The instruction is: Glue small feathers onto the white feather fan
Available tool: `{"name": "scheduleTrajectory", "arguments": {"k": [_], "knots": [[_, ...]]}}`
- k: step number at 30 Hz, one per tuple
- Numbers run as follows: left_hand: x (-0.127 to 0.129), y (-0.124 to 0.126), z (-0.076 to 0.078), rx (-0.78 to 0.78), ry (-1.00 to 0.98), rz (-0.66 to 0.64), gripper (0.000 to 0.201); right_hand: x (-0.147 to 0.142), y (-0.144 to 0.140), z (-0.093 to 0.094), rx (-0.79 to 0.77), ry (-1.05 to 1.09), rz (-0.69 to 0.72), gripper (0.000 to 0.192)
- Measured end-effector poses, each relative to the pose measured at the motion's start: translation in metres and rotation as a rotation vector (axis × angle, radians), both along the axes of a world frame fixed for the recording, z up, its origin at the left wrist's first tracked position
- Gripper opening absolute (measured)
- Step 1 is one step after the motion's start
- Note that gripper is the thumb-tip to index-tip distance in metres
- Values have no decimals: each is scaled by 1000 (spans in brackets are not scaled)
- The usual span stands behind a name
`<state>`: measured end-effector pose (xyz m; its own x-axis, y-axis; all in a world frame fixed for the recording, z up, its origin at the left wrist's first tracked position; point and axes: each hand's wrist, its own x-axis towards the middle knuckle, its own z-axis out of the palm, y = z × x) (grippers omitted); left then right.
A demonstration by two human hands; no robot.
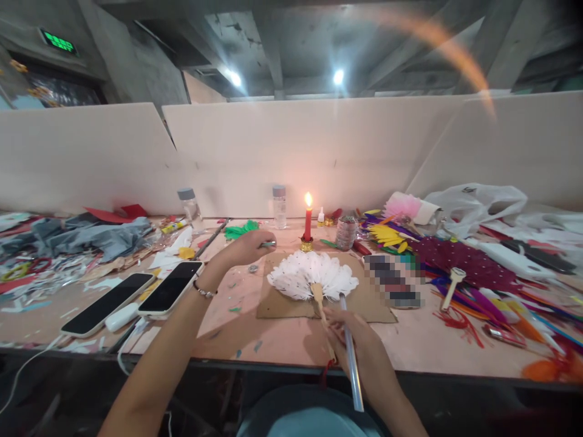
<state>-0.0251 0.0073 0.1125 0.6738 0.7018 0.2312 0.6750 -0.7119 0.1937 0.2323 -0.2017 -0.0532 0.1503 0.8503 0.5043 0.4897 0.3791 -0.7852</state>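
On the table [282,340], the white feather fan [312,276] lies on a cardboard sheet [378,306] near the front edge. Keep your right hand [359,343] closed on the glue stick [350,352] and the fan's wooden handle. Hold your left hand [248,246], pinching a small metal tool [268,244], steady beside the candle [308,221].

a pale pink table [282,340] is strewn with craft scraps. a cardboard sheet [373,303], a lit red candle [308,226], two phones [136,294] and coloured feathers [473,297] are laid on it.
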Motion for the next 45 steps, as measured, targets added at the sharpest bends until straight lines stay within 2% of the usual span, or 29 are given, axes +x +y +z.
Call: {"name": "scheduleTrajectory", "arguments": {"k": [2, 4, 8, 13, 18, 23, 26, 31, 33, 36, 39, 45], "knots": [[14, -23, 7, -101, -153, -185, 24, 0, 3, 3, 19, 153, 22, 16], [27, -44, 9, -170, -301, -316, 24, 1, 7, 10, 38, 227, 29, 17], [47, -69, -4, -250, -494, -516, 26, 0, 19, 30, 68, 391, 69, 29], [60, -72, -29, -248, -600, -450, 30, -7, 41, 51, 44, 546, 144, 36], [64, -73, -47, -290, -641, -464, 35, -13, 49, 54, -15, 650, 211, 40], [69, -75, -55, -303, -674, -497, 44, -10, 46, 56, -82, 714, 262, 39], [70, -76, -58, -302, -679, -502, 42, -9, 43, 58, -106, 748, 292, 39], [69, -81, -63, -307, -582, -351, 31, -8, 45, 51, -61, 795, 252, 39], [70, -84, -64, -292, -544, -341, 29, -7, 47, 46, -8, 813, 197, 38], [72, -86, -67, -189, -512, -359, 27, -5, 49, 39, 47, 839, 140, 39], [75, -86, -73, -20, -462, -375, 28, -5, 49, 37, 43, 862, 163, 39], [76, -81, -82, 263, -473, -540, 27, -3, 46, 42, -8, 893, 216, 41]]}}
